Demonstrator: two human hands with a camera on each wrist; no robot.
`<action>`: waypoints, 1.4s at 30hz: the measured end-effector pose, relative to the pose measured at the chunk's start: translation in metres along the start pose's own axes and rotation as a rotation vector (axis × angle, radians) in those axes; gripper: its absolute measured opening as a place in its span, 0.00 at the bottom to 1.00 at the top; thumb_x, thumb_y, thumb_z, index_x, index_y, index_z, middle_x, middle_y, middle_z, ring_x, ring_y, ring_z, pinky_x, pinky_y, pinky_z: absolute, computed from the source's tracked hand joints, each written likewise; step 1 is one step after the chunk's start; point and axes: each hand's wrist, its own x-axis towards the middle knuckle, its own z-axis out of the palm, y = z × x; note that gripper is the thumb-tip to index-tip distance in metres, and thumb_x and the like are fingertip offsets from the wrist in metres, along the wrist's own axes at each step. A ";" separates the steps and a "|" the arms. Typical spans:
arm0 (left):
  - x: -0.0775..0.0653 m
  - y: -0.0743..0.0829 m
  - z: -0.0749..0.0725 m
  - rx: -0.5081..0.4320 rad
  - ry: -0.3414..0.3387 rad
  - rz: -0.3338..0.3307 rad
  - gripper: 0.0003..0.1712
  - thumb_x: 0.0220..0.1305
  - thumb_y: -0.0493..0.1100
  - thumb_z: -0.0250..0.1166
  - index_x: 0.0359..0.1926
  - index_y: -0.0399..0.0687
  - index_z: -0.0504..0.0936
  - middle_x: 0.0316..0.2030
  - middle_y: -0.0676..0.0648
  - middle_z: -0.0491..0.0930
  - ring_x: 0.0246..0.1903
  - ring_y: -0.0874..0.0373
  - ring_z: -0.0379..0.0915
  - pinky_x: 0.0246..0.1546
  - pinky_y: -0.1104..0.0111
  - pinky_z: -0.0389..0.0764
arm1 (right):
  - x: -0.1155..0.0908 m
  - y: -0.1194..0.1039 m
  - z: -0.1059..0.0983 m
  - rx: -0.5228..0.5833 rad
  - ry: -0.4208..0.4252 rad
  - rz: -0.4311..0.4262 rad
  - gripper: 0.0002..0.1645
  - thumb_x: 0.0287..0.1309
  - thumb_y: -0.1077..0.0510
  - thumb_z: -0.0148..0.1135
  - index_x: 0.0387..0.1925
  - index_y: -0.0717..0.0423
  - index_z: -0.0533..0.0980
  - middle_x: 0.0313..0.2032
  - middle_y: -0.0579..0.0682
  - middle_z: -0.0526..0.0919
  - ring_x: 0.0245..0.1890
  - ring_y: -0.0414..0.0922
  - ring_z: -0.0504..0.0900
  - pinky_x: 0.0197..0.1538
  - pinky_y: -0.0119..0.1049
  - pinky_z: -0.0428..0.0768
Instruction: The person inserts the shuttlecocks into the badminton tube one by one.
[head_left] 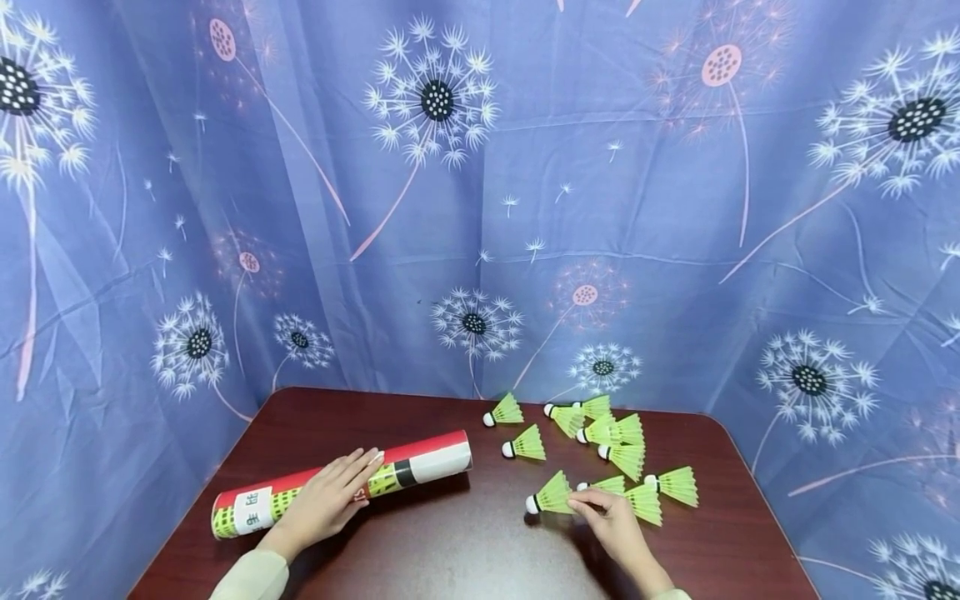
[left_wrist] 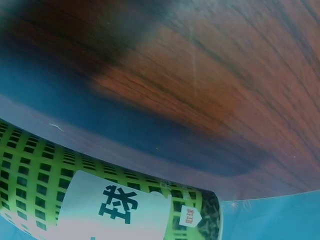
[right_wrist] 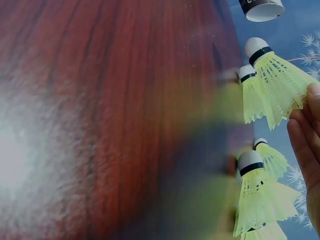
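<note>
A shuttlecock tube (head_left: 442, 458) in red, white and yellow-green lies slantwise on the left of the table. My left hand (head_left: 330, 496) rests over its middle with the fingers extended. In the left wrist view the tube's (left_wrist: 35, 175) checkered side and white label show, but not the hand. My right hand (head_left: 618, 533) pinches the skirt edge of a yellow-green shuttlecock (head_left: 553, 496) between thumb and fingers. Its white cork points left, toward the tube. The right wrist view shows the held shuttlecock (right_wrist: 282, 82) with fingertips (right_wrist: 297, 135) at the skirt's rim.
Several more shuttlecocks lie at the right and back of the dark red table (head_left: 465, 550), among them a single shuttlecock (head_left: 528, 444) near the tube's end and another (head_left: 677, 486) farthest right. A blue dandelion-print curtain (head_left: 420, 208) hangs round the table's back and sides.
</note>
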 end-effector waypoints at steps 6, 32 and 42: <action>0.003 0.008 -0.003 -0.003 0.009 -0.003 0.38 0.60 0.48 0.65 0.68 0.38 0.65 0.66 0.39 0.66 0.60 0.40 0.67 0.72 0.69 0.39 | 0.016 -0.031 -0.006 -0.002 0.038 0.054 0.10 0.41 0.78 0.69 0.27 0.66 0.84 0.26 0.54 0.86 0.27 0.46 0.84 0.35 0.19 0.77; 0.012 0.034 -0.002 -0.031 0.194 0.041 0.30 0.73 0.53 0.48 0.65 0.35 0.70 0.66 0.41 0.67 0.59 0.41 0.70 0.72 0.66 0.47 | 0.057 -0.053 0.019 0.173 0.127 0.041 0.10 0.43 0.82 0.65 0.29 0.73 0.83 0.27 0.63 0.85 0.29 0.41 0.84 0.35 0.23 0.80; 0.012 0.040 -0.005 -0.020 0.206 0.045 0.30 0.73 0.53 0.46 0.64 0.36 0.71 0.66 0.42 0.68 0.59 0.43 0.70 0.63 0.60 0.65 | 0.055 -0.055 0.032 0.243 0.125 0.042 0.08 0.43 0.81 0.65 0.28 0.73 0.82 0.27 0.61 0.85 0.29 0.43 0.84 0.33 0.23 0.80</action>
